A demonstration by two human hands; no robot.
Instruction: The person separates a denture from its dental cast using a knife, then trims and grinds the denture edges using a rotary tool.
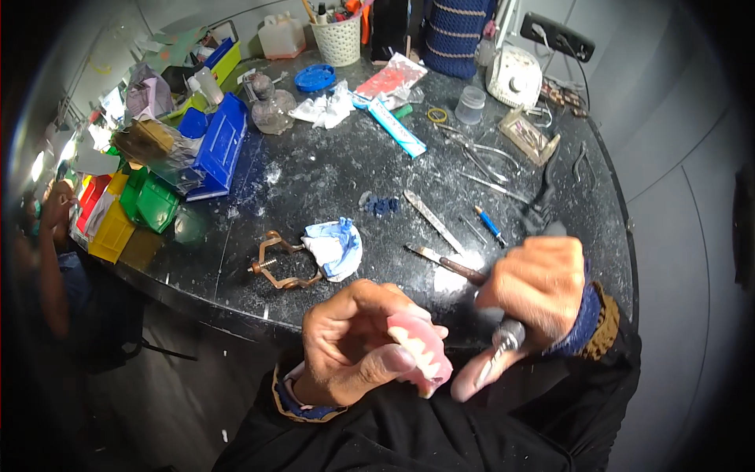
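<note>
My left hand [342, 338] grips a pink denture [431, 346] with a row of cream teeth, held over my lap by the table's front edge. Close by on the right, my right hand [539, 283] is closed around a metal rotary handpiece [510, 334]. Its thin bur [489, 366] points down toward my right thumb and stands apart from the denture. Beyond my left hand lies a brass articulator [277, 267] beside a white plaster model [336, 250] with blue material on it. A wax knife [452, 265] with a brown handle rests just beyond my right hand.
The dusty black table [314, 169] carries a plaster-smeared spatula [432, 219], a blue pen-like tool [489, 226], pliers [481, 153] and blue scraps [380, 205]. Blue, green and yellow bins [216, 153] stand at left. A glass burner [273, 110] and white basket [338, 41] are farther back.
</note>
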